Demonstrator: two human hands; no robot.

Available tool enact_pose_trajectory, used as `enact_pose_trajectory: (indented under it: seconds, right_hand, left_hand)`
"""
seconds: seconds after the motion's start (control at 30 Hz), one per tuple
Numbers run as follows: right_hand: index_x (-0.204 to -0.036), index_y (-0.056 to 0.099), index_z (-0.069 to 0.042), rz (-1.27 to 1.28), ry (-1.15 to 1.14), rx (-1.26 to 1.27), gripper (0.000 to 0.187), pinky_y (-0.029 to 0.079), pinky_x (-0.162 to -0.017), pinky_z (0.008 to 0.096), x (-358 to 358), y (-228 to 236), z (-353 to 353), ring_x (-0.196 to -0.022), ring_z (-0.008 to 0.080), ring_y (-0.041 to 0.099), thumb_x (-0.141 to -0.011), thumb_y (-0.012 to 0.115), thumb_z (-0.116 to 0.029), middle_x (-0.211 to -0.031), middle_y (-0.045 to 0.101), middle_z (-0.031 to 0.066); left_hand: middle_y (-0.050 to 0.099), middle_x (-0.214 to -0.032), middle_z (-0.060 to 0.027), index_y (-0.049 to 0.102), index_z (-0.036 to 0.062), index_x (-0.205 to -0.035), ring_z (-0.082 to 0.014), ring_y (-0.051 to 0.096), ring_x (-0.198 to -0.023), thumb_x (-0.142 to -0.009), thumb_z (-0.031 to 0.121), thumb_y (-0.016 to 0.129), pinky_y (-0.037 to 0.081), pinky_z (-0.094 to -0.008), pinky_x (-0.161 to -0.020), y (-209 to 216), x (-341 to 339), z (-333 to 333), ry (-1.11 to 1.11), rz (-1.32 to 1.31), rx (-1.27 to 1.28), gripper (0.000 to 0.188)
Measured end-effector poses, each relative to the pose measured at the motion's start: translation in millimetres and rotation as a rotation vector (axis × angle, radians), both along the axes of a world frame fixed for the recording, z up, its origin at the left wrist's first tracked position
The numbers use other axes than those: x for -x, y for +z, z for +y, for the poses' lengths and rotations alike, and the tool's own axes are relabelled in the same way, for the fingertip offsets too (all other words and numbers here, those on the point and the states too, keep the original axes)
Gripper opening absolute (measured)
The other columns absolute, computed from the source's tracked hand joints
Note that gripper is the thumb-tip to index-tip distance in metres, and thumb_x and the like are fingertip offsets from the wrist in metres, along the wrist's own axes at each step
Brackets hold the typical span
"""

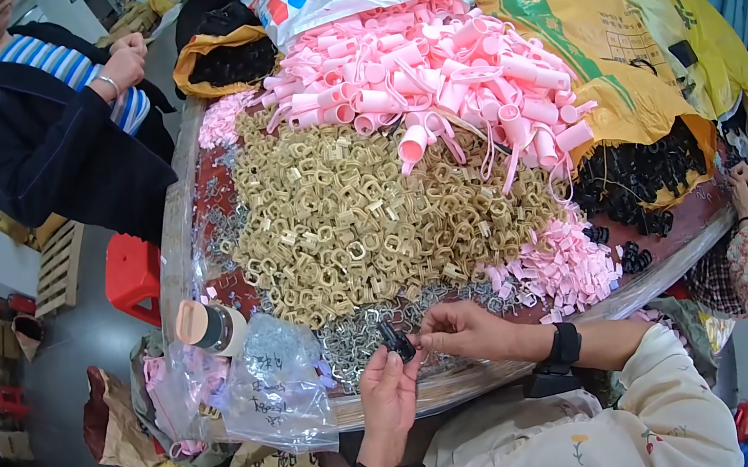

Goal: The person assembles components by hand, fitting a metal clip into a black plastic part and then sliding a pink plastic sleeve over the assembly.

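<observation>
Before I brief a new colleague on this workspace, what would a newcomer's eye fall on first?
Probably the heap of bright pink tubes across the table's far side, with a broad mound of gold-coloured pieces just nearer, mid-table. Then the near edge, where the left hand holds a small black part and the right hand is close against it.

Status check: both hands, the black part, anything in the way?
Left hand holding small black, plastic-looking part. Right hand close beside it, contact unclear. Nothing visibly blocking the part; translucent plastic bag sits left of left hand.
</observation>
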State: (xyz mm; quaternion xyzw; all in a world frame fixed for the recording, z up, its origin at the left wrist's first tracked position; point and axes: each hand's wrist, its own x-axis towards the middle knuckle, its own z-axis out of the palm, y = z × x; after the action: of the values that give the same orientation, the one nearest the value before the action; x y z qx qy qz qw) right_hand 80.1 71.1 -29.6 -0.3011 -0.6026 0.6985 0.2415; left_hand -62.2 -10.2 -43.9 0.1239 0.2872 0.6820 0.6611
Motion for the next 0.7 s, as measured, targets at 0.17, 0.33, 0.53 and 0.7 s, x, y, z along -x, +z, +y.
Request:
enact_pose_trajectory:
  seconds: [0.17, 0.33, 0.53, 0.7]
  right_hand:
    - [-0.079, 0.048, -0.001, 0.007, 0.005, -0.16, 0.014, 0.037, -0.052, 0.0185, -1.5, -6.5, -9.1, -0.058, 0.0043, 0.043, -0.084, 0.048, -0.014, -0.067, 0.047, -0.0022]
    - [-0.08, 0.047, -0.002, -0.061, -0.077, -0.184, 0.014, 0.037, -0.052, 0.0186, -3.2, -3.4, -5.4, -0.058, 0.0037, 0.042, -0.085, 0.047, -0.015, -0.065, 0.045, -0.0025]
    - [-0.078, 0.048, -0.001, -0.007, -0.096, -0.027, 0.009, 0.037, -0.05, 0.023, -9.2, 7.6, 5.5, -0.057, 0.0065, 0.042, -0.081, 0.05, -0.009, -0.063, 0.047, 0.0007]
    - [-0.078, 0.047, -0.002, 0.025, -0.05, -0.316, 0.006, 0.038, -0.049, 0.0254, -15.8, 21.2, 7.1, -0.055, 0.0118, 0.045, -0.079, 0.051, -0.007, -0.064, 0.046, 0.0044]
  left_hand:
    - [0.055, -0.098, -0.0145, 0.047, -0.0047, -0.1, -0.0216, 0.053, -0.093, -0.082, 0.006, 0.048, 0.044, -0.0331, -0.085, 4.2, -2.4, -2.7, 0.044, -0.001, -0.002, 0.021]
    - [0.054, -0.099, -0.0146, 0.046, -0.0035, -0.101, -0.0221, 0.054, -0.093, -0.082, 0.007, 0.048, 0.045, -0.0334, -0.084, 1.9, -3.8, -3.9, 0.024, -0.007, -0.014, 0.022]
    - [0.054, -0.099, -0.0155, 0.046, -0.001, -0.103, -0.0235, 0.055, -0.091, -0.082, 0.008, 0.048, 0.046, -0.0314, -0.081, 0.0, -3.6, -1.1, -0.015, -0.07, 0.063, 0.022]
    - [0.055, -0.098, -0.0136, 0.046, 0.0005, -0.104, -0.0231, 0.056, -0.088, -0.083, 0.01, 0.047, 0.048, -0.0301, -0.076, 8.0, -5.5, 1.7, -0.135, -0.064, 0.068, 0.023]
